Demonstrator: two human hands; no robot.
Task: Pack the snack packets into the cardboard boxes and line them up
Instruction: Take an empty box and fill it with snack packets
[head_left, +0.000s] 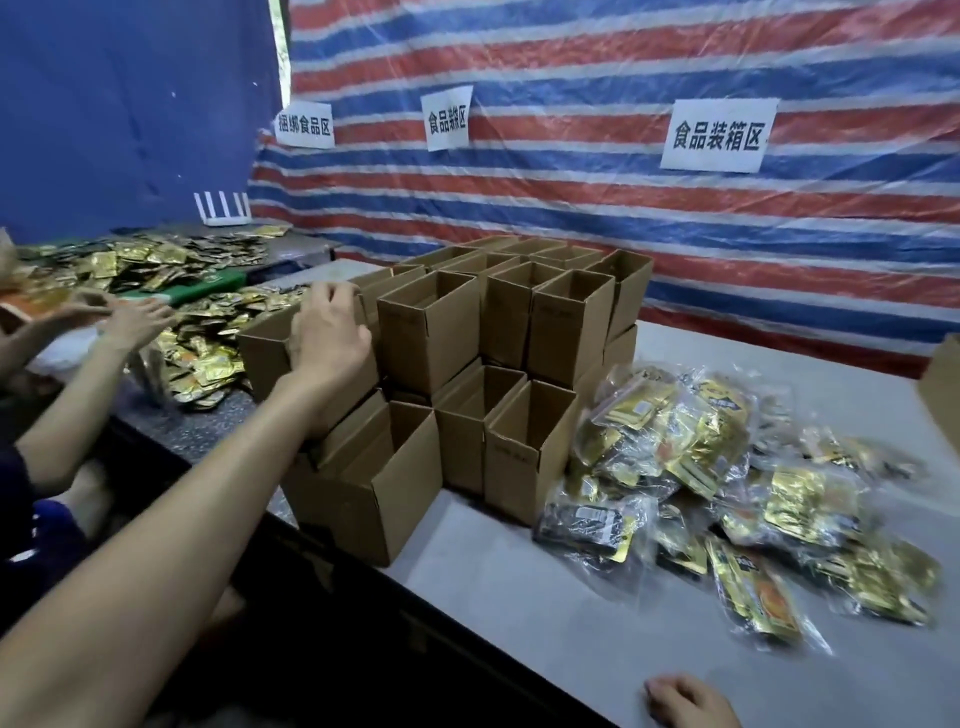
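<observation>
Right hand (691, 701): at the near edge of the grey table (493, 597), fingers loosely curled, holding nothing. Snack packets (727, 493): clear bags of gold sachets, heaped on the table right of the boxes, the nearest bags touching them. Cardboard boxes (524, 457): open-topped, stacked in two tiers at mid-table. Left hand (330, 338): arm outstretched, fingers curled over the rim of the upper-tier end box (262, 358) at the stack's left. Loose gold sachets (208, 358): piled beyond on a dark surface, where another person's hands (135, 322) reach. Paper signs (719, 135): fixed to the striped tarp (623, 218) behind.
</observation>
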